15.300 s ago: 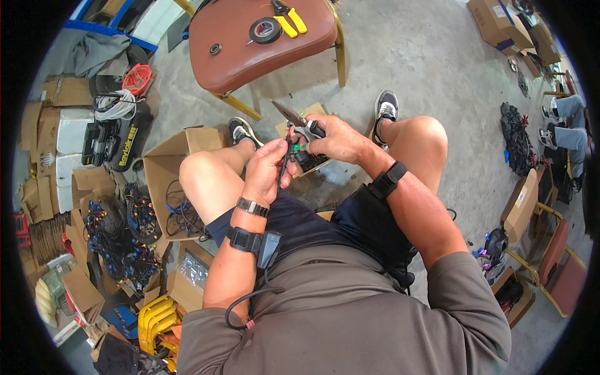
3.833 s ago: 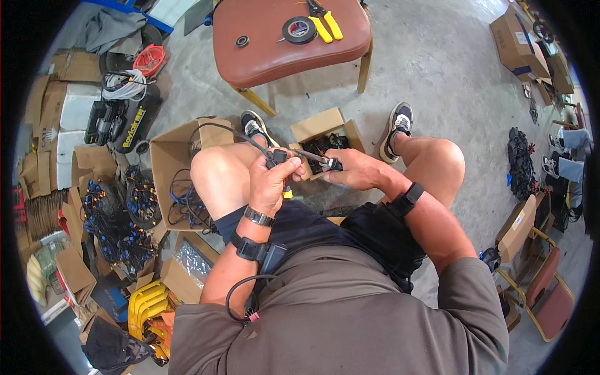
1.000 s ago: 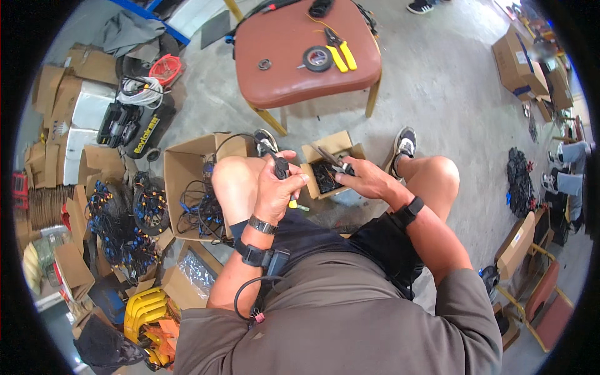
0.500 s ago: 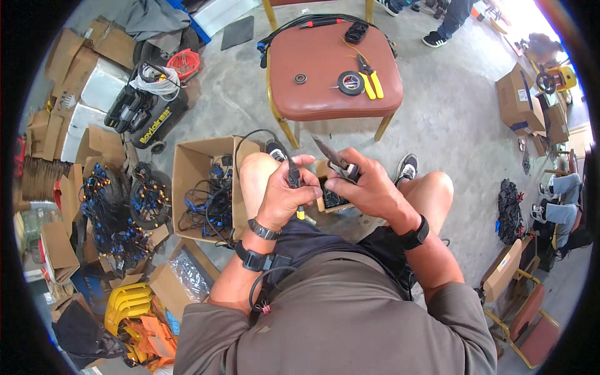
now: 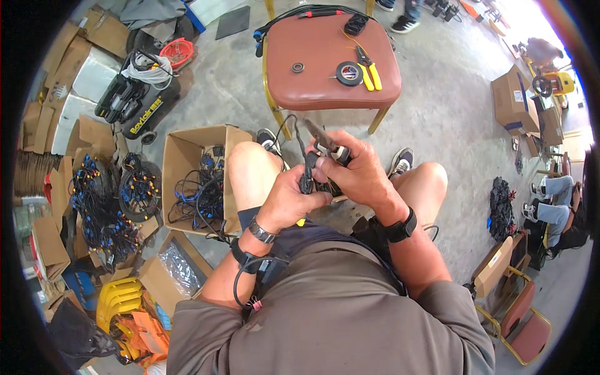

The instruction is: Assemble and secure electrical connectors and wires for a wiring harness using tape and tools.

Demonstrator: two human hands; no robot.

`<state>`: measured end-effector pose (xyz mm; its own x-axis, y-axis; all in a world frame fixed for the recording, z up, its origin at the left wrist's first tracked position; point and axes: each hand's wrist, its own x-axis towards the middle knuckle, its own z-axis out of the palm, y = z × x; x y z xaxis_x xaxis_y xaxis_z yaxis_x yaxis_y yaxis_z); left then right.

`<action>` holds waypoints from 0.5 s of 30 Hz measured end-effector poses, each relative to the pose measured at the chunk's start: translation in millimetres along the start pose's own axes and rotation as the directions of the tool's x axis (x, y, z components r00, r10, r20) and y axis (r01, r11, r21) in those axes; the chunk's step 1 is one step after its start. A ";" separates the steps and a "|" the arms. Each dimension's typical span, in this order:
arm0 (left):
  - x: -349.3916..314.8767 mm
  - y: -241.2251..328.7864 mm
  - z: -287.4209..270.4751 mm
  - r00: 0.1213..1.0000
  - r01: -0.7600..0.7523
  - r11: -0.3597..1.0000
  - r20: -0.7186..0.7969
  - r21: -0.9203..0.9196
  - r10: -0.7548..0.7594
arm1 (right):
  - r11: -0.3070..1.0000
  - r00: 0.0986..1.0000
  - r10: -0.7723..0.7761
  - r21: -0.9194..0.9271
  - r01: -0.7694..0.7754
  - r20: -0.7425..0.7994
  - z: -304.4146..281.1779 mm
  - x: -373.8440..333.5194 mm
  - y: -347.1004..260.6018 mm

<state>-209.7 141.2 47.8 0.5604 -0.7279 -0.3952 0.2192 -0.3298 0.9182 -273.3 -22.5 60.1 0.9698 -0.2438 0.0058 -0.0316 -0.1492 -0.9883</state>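
Observation:
In front of my lap, my left hand (image 5: 284,199) is closed around a black cable (image 5: 305,181) with a thick sleeve; a yellow end (image 5: 300,222) shows below the fingers. The cable loops upward and off toward the box at left. My right hand (image 5: 362,169) grips a tool with a pointed, worn metal blade (image 5: 319,132) angled up and left. Fingers hide most of its handle, so its exact kind is unclear. Both hands nearly meet, the right fingertips close to the cable. Beneath them, a small carton is mostly covered.
Ahead stands a brown padded chair (image 5: 287,37) bearing black tape (image 5: 349,73), yellow-handled wire strippers (image 5: 370,72), a small ring (image 5: 298,67) and cables. Left of my knee is a cardboard box (image 5: 172,162) of cables. An air compressor (image 5: 140,103) stands farther left. People are at the far edges.
My hands have come together, the right moving left and the left fingers closing further over the cable. The view has shifted slightly, so the surroundings appear moved up and left.

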 end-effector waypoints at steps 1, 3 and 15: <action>-0.3 -4.3 -0.5 0.999 -0.043 0.998 0.005 0.055 0.043 | 1.000 1.000 0.002 0.003 -0.002 -0.004 -0.2 -0.9 1.3; -1.1 -6.2 -1.1 0.996 -0.084 0.990 0.013 0.114 0.083 | 0.988 0.994 0.085 0.131 -0.076 -0.067 1.4 -2.5 6.3; -3.7 -3.2 7.7 0.968 -0.186 0.925 0.097 -0.332 0.230 | 0.892 0.983 0.120 0.449 -0.046 -0.139 -8.3 -13.1 10.2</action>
<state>-218.6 140.4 46.1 0.5159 -0.8387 -0.1744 0.3634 0.0299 0.9312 -288.3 -28.8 51.2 0.9158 -0.3909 -0.0921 0.0361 0.3085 -0.9505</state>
